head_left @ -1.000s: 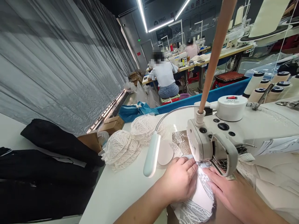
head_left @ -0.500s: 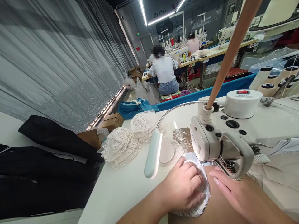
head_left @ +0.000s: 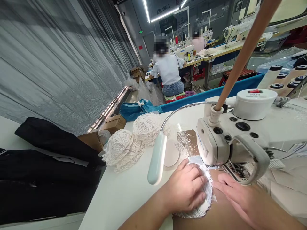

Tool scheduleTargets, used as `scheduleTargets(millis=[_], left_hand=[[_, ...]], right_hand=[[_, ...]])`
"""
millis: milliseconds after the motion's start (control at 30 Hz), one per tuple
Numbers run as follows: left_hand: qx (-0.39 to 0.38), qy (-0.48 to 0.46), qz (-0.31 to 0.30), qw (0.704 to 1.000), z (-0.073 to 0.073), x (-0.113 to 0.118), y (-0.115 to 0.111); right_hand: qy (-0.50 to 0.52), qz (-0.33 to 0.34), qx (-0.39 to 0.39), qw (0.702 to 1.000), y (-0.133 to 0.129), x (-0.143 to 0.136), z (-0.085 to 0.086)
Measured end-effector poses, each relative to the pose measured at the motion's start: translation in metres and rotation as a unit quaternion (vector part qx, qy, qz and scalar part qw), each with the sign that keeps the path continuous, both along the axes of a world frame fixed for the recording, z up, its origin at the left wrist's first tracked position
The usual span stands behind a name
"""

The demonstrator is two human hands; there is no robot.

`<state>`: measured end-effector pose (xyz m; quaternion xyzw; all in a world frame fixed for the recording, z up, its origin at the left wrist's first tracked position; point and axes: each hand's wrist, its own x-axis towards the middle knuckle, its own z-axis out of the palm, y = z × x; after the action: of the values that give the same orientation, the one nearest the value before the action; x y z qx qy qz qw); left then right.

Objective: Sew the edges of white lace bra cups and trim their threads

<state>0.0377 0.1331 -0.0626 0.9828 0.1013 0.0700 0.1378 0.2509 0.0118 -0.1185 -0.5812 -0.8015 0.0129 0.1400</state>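
Observation:
A white lace cup piece (head_left: 203, 204) lies at the sewing machine (head_left: 213, 140), its far edge close to the presser area. My left hand (head_left: 188, 187) rests on top of this piece with its fingers bent and pressed onto the lace; whether they pinch it is hidden. My right hand (head_left: 236, 191) is just right of the piece, below the machine head, its index finger stretched toward the lace edge over tan fabric (head_left: 223, 214). Whether that hand grips anything is unclear. A small white scrap sits by the cup's right edge.
Stacked lace cups (head_left: 122, 147) lie left on the white table (head_left: 107, 195). A lamp (head_left: 157, 159) on a bendable arm hangs left of the machine. Thread cones (head_left: 271, 75) stand at right. Black cloth (head_left: 48, 179) is far left; a seated person (head_left: 169, 70) is beyond.
The lace piece has turned slightly and shifted a little left with my left hand. My right hand's fingers have bent, leaving the index finger extended. The view has shifted slightly.

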Motion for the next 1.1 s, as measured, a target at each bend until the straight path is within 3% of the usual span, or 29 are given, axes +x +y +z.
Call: scheduleTargets(millis=[133, 300, 433, 667, 933, 1100], left_hand=[[-0.001, -0.008, 0.009, 1.0, -0.002, -0.001, -0.005], [0.007, -0.002, 0.021, 1.0, -0.003, 0.0, -0.01], [0.006, -0.001, 0.026, 1.0, -0.005, 0.001, -0.01], [0.024, -0.009, 0.048, 0.999, -0.007, 0.002, -0.009], [0.026, -0.023, 0.066, 0.997, -0.005, 0.005, -0.013], [0.029, -0.024, 0.09, 0.995, -0.005, 0.01, -0.015]], right_hand=[[0.014, -0.003, 0.002, 1.0, 0.0, 0.0, -0.002], [0.07, -0.048, 0.093, 0.992, 0.004, -0.002, -0.007], [-0.01, -0.06, 0.061, 0.996, 0.004, -0.003, -0.013], [-0.066, -0.057, 0.102, 0.991, 0.001, -0.006, -0.021], [-0.05, -0.06, 0.146, 0.986, 0.007, -0.012, 0.003], [-0.1, -0.089, 0.166, 0.977, 0.014, -0.015, 0.017]])
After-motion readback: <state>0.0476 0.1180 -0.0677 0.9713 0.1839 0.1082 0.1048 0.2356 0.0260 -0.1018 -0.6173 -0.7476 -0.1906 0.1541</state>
